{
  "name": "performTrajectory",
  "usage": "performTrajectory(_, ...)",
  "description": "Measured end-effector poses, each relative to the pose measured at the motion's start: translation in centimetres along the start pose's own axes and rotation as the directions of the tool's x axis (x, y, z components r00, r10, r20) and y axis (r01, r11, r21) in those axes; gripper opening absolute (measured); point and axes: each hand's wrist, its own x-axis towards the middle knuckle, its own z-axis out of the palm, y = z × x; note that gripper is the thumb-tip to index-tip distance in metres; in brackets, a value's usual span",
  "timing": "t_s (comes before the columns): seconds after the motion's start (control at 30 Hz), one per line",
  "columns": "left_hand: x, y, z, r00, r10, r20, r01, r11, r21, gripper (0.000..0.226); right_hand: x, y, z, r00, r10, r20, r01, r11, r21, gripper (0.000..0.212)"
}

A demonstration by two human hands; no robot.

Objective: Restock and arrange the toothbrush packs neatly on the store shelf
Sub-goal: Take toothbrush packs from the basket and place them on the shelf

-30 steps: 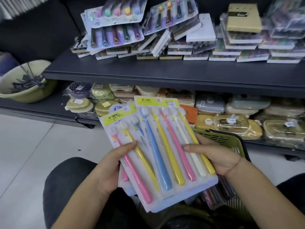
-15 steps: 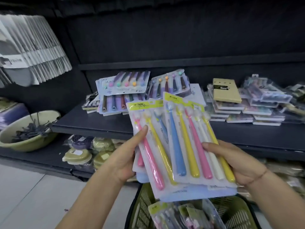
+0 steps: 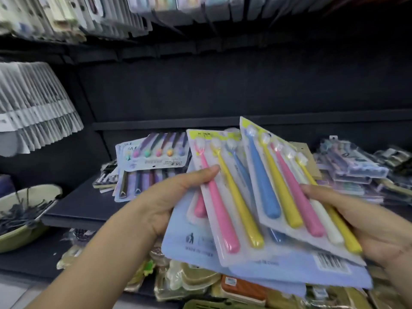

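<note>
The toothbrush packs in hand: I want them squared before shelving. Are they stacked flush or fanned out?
Fanned out: the top pack lies skewed over the second pack, leaving its left half uncovered.

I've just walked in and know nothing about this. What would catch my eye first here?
The bright toothbrush packs stand out first, fanned out mid-frame with pink, yellow and blue handles and held between the left hand and the right hand. Behind them, on the dark shelf, lies a loose pile of darker-handled packs. At far left sits a green bowl.
</note>
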Motion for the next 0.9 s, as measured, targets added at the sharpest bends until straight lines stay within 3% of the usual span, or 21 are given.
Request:
performTrajectory(0.07, 0.8, -0.1, -0.4, 1.0, 0.001, 0.002, -0.001, 1.0, 0.011, 0.075, 0.1, 0.1, -0.3, 0.999, 0.011, 0.039, -0.011, 1.0, 0.011, 0.069)
performTrajectory(0.17, 2.0, 1.8, -0.5, 0.991, 0.098, -0.087, -0.095, 0.995, 0.041, 0.034, 1.3, -1.7, 0.3, 0.995, -0.096, 0.013, 0.097, 0.995, -0.011, 0.091)
performTrajectory(0.23, 3.2, 4.3, -1.0, 0.965, 0.196, -0.172, -0.189, 0.98, 0.058, 0.019, 2.9, -3.7, 1.0, 0.987, -0.158, -0.001, 0.158, 0.986, -0.054, 0.069)
performTrajectory(0.3, 4.9, 7.1, -2.4, 0.934, 0.238, -0.268, -0.213, 0.97, 0.118, 0.014, 5.5, -6.1, 1.7, 0.979, -0.2, -0.034, 0.197, 0.978, -0.069, 0.031)
performTrajectory(0.33, 5.7, 8.4, -3.1, 0.923, 0.244, -0.299, -0.206, 0.966, 0.154, 0.014, 7.2, -7.2, 2.0, 0.976, -0.208, -0.067, 0.203, 0.976, -0.079, 0.023)
performTrajectory(0.5, 7.6, 12.3, -7.4, 0.821, 0.277, -0.499, -0.08, 0.921, 0.38, 0.026, 15.3, -9.2, 3.9, 0.984, -0.153, -0.091, 0.13, 0.968, -0.215, 0.016)
performTrajectory(0.57, 7.9, 12.8, -9.8, 0.695, 0.388, -0.605, -0.05, 0.866, 0.498, 0.029, 17.4, -9.1, 4.5, 0.978, -0.178, -0.111, 0.145, 0.955, -0.259, 0.009)
performTrajectory(0.63, 8.6, 13.1, -12.9, 0.608, 0.489, -0.625, -0.021, 0.798, 0.603, 0.06, 19.0, -8.9, 4.9, 0.961, -0.238, -0.142, 0.183, 0.93, -0.318, 0.013)
performTrajectory(0.7, 9.0, 12.6, -14.7, 0.621, 0.542, -0.566, -0.009, 0.727, 0.686, 0.069, 20.2, -8.6, 4.9, 0.935, -0.31, -0.171, 0.232, 0.901, -0.366, 0.021)
performTrajectory(0.9, 11.0, 10.7, -16.4, 0.729, 0.507, -0.46, 0.275, 0.398, 0.875, 0.087, 21.2, -7.3, 3.8, 0.859, -0.456, -0.233, 0.283, 0.802, -0.526, 0.017)
